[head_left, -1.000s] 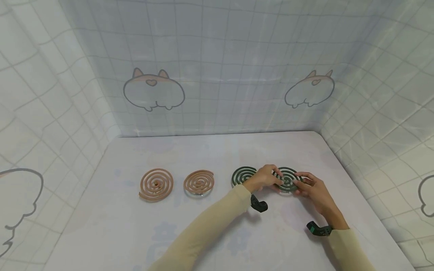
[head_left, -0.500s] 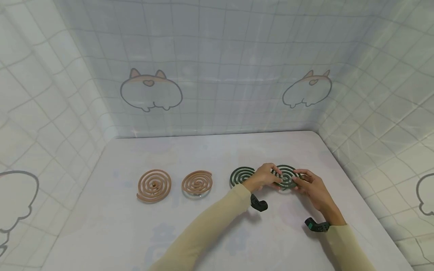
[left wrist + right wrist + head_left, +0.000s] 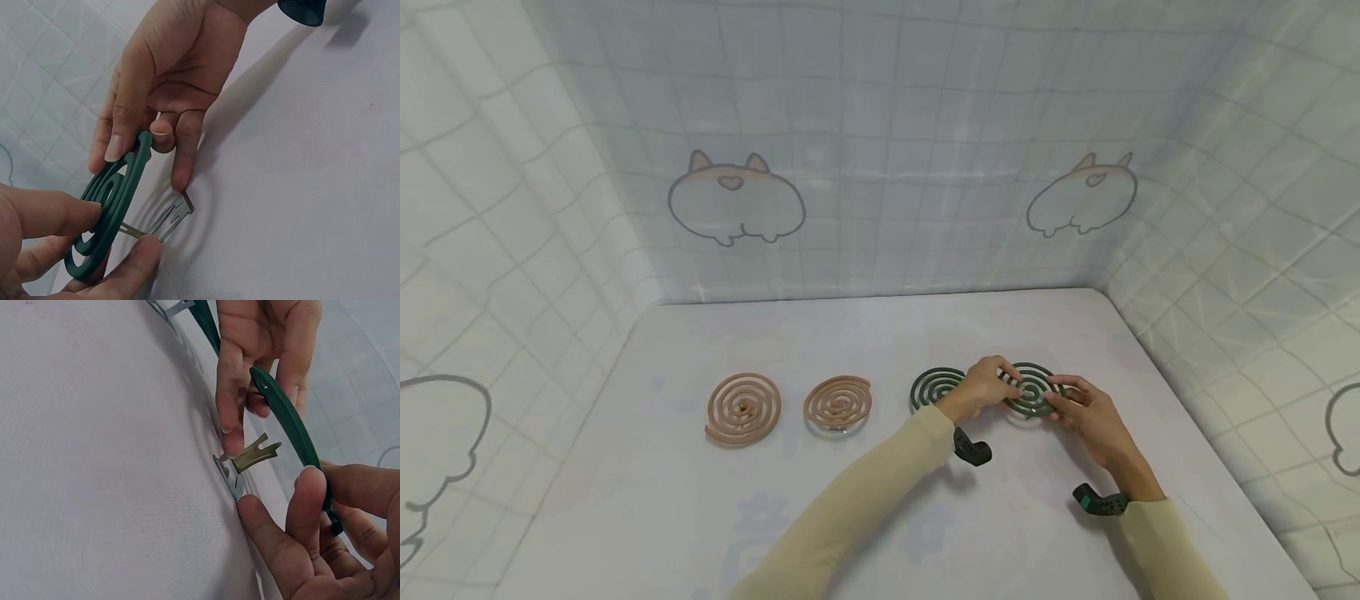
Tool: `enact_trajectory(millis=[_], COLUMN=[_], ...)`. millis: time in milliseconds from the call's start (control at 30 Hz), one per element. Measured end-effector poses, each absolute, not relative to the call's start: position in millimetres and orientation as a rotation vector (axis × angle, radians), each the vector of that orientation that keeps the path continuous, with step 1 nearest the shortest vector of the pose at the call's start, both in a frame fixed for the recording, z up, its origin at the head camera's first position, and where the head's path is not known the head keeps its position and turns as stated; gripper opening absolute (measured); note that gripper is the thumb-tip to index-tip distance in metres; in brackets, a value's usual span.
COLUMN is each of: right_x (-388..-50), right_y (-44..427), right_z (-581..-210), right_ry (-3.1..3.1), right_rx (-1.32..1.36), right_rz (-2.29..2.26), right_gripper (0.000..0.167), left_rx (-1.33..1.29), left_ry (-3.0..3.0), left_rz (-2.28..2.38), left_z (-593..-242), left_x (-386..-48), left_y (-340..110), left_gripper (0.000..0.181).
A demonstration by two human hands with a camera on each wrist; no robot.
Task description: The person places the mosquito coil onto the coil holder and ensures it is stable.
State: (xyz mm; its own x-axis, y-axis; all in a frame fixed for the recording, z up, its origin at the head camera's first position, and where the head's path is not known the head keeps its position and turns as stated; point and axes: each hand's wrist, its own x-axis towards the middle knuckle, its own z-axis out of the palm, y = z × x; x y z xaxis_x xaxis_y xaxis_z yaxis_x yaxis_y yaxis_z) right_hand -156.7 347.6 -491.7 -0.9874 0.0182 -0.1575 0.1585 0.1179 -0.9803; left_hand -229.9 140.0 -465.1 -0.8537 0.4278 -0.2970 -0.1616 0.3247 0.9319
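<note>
A green mosquito coil (image 3: 1030, 392) is held between both hands on the right of the table. My left hand (image 3: 983, 387) pinches its left edge, and my right hand (image 3: 1093, 421) pinches the right edge. In the right wrist view the coil (image 3: 289, 422) stands tilted above a small metal stand (image 3: 255, 455), apart from the stand's raised forked prongs. A fingertip of each hand touches the stand's flat base. In the left wrist view my left thumb (image 3: 62, 212) presses the coil's face.
Another green mosquito coil (image 3: 936, 386) lies just left, partly hidden by my left hand and sleeve. Two brown coils, one at far left (image 3: 743, 408) and one nearer the middle (image 3: 838, 402), rest on the white table (image 3: 662, 500). Patterned fabric walls enclose the back and sides.
The held green coil has risen a little and moved slightly away from me, along with the fingers. The other coils stay in place; the head view shifts slightly.
</note>
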Motion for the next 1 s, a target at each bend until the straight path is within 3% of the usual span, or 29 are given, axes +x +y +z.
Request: enact_trajectory(millis=[1000], right_x=[-164.6], right_y=[343.6], right_z=[-493.8], right_ry=[2.319], right_rx=[0.239], right_rz=[-1.967], right_gripper=[0.043], left_rx=[0.262], left_ry=[2.13], left_rz=[1.509], left_z=[-464.6], left_x=[-229.8], left_y=[134.0], left_gripper=[0.017])
